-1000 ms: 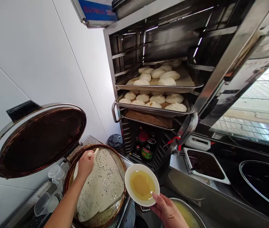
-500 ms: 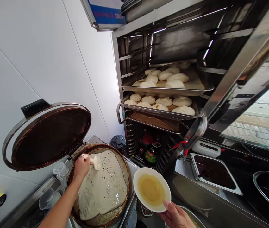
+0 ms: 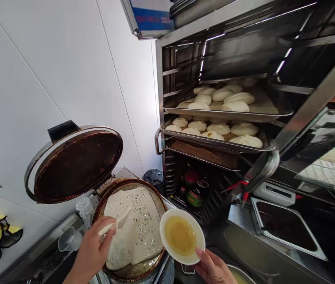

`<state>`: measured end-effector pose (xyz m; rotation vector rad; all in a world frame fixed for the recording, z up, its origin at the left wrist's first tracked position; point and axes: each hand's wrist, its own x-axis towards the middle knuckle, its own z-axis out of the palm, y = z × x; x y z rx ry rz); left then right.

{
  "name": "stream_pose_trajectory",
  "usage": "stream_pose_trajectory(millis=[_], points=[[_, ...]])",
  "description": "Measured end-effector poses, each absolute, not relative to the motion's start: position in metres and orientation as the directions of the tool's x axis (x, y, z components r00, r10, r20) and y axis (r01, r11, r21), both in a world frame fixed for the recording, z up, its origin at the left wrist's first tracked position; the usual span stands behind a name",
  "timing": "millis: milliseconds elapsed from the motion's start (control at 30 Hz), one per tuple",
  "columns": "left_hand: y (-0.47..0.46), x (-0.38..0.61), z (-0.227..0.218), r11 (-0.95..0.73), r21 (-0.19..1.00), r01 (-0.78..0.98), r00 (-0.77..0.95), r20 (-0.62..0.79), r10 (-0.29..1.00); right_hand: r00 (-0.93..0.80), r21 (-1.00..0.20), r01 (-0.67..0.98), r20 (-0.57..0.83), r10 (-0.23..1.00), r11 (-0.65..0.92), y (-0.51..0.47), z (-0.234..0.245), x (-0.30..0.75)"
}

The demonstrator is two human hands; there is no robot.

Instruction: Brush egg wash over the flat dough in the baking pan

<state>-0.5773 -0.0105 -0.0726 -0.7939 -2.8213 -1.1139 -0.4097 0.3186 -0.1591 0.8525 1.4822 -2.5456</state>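
My left hand (image 3: 92, 252) is closed round the handle of a white pastry brush (image 3: 117, 223), whose head lies over the near left part of a large pale flatbread (image 3: 139, 225). The flatbread fills a round dark griddle pan (image 3: 132, 270) with its hinged lid (image 3: 77, 163) raised behind. My right hand (image 3: 211, 266) grips the near rim of a white bowl (image 3: 182, 236) of yellow liquid, held just right of the pan.
A steel rack stands behind with two trays of white buns (image 3: 220, 96) (image 3: 214, 132) and sauce bottles (image 3: 195, 193) below. Its glass door (image 3: 318, 130) hangs open at right. A rectangular steel pan (image 3: 285, 227) sits in the counter. Clear plastic cups (image 3: 68, 240) lie left of the griddle.
My left hand has drawn the brush from the far left of the flatbread toward me. The bowl stays beside the pan. The view has shifted left, so everything sits further right.
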Motion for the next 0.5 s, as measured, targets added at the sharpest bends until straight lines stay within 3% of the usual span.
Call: stream_pose_trajectory(millis=[100,167,300,500], points=[[-0.004,-0.568,-0.033,0.446,0.871,0.204,-0.976,0.148,0.158,-0.897,-0.805,0.283,-0.414,0.152,-0.522,0.305,-0.159,-0.419],[0.012,-0.565,-0.025,0.312,0.948,0.058,-0.996,0.034,0.082,-0.917,-0.808,0.266,-0.380,0.121,-0.527,0.296,-0.154,-0.425],[0.046,-0.568,-0.038,0.334,0.940,-0.067,-0.984,-0.117,0.133,-0.932,-0.796,0.257,-0.355,0.079,-0.548,0.279,-0.142,-0.433],[0.051,-0.573,-0.056,0.417,0.905,-0.084,-0.973,-0.165,0.164,-0.928,-0.788,0.271,-0.366,0.068,-0.553,0.264,-0.140,-0.441]])
